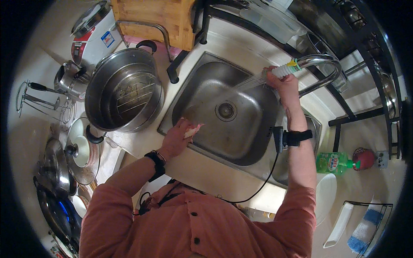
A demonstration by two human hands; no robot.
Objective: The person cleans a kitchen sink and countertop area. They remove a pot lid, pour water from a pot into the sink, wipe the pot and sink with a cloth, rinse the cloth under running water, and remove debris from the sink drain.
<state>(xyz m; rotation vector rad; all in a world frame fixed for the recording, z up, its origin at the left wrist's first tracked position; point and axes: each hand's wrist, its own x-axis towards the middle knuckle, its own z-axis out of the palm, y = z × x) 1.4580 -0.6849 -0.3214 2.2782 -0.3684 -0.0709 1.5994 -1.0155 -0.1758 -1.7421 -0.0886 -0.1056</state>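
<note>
My right hand (280, 79) grips the white flexible spray nozzle (285, 71) on the end of the curved chrome faucet (326, 59). Water fans out of it toward the left across the stainless steel sink basin (206, 80). At the basin's near left rim, my left hand (176, 137) is closed around a pale pink and white cloth or sponge (193, 130); the fingers cover part of it, so its exact kind is unclear. The round drain (226, 110) lies between the two hands, in the basin floor.
A large steel pot (125, 90) with a wire rack inside stands left of the sink. Behind it are a wooden cutting board (155, 16) and a rice cooker (96, 38). A glass lid (83, 151) lies at left. Green dish soap (334, 163) stands at right, below a black dish rack (355, 114).
</note>
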